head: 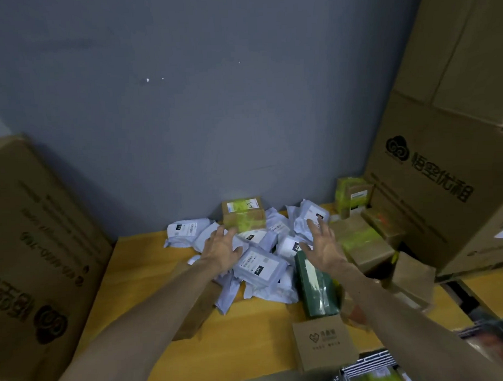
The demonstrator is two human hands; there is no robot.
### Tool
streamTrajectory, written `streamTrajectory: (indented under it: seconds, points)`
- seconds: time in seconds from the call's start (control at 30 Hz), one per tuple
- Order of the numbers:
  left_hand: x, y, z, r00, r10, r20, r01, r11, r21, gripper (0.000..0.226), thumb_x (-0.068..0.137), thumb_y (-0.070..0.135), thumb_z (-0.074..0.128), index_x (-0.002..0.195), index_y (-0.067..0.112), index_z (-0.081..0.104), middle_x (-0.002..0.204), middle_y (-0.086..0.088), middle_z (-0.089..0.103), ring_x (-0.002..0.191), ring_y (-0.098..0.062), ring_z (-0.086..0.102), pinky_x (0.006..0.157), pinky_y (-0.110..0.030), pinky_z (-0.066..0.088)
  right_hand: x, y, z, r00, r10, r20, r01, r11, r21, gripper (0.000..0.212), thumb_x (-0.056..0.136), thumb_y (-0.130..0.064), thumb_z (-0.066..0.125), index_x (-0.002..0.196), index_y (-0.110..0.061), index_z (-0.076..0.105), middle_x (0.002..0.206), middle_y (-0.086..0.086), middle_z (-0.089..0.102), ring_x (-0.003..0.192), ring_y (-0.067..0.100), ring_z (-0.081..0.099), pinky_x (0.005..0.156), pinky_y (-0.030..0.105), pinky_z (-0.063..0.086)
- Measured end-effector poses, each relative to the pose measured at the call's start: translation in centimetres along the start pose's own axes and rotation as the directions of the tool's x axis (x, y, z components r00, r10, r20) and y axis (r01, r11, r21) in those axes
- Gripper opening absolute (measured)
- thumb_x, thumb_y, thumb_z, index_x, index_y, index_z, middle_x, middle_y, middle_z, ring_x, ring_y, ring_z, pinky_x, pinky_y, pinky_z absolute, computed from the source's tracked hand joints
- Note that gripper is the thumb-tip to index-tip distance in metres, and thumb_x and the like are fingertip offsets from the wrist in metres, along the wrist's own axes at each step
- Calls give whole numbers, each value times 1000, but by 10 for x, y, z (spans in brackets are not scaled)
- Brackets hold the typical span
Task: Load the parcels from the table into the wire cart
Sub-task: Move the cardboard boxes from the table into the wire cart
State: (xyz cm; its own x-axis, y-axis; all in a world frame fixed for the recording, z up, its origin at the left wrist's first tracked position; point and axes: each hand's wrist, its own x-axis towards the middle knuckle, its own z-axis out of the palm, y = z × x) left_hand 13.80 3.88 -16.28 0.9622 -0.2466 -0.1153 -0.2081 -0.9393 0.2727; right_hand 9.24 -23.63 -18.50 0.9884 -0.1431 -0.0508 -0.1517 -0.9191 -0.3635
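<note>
Left hand (222,248), right hand (323,244) over parcels (258,268)

Both arms are showing bare, with skin uncovered from the wrists down to the frame's edge. The left forearm (152,310) is occupying the 7 o'clock corner and the right forearm (405,313) the 5 o'clock corner, each looking broader nearer the camera. The left hand (221,249) and right hand (324,244) are showing bare too, with knuckles and tendons standing out faintly on their backs in the dim light.
</note>
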Motion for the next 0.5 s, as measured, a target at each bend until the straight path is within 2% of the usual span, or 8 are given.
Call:
streamTrajectory:
  seconds: [0.13,0.27,0.4,0.5]
  points:
    - [39,9,5,999,24,22,-24,999,21,62,99,37,52,153,23,26,160,-10,22,143,-32,27,114,-40,29,19,22,16,999,24,32,-22,999,-43,70,99,-48,44,156,-20,15,163,12,9,149,32,9,118,46,20]
    - [68,17,19,997,56,52,-59,997,48,61,98,33,54,152,21,30,160,-11,22,141,-33,30,114,-41,30,27,38,36,997,47,66,-46,999,-26,69,99,-50,40,156,-20,15,163,11,8,148,31,13,116,47,22]
    - [97,22,36,990,106,88,-112,992,57,58,98,32,54,151,20,34,161,-10,22,142,-33,29,114,-42,30,29,45,63,993,28,119,-21,998,-57,89,82,-71,10,155,-22,23,162,9,16,146,33,19,114,53,27]
    - [125,23,46,984,135,119,-143,988,60,58,98,32,54,151,21,34,161,-10,22,142,-34,29,114,-41,30,33,48,85,985,29,172,-9,993,-117,81,87,-67,20,154,-23,24,161,9,20,147,34,18,115,57,23]
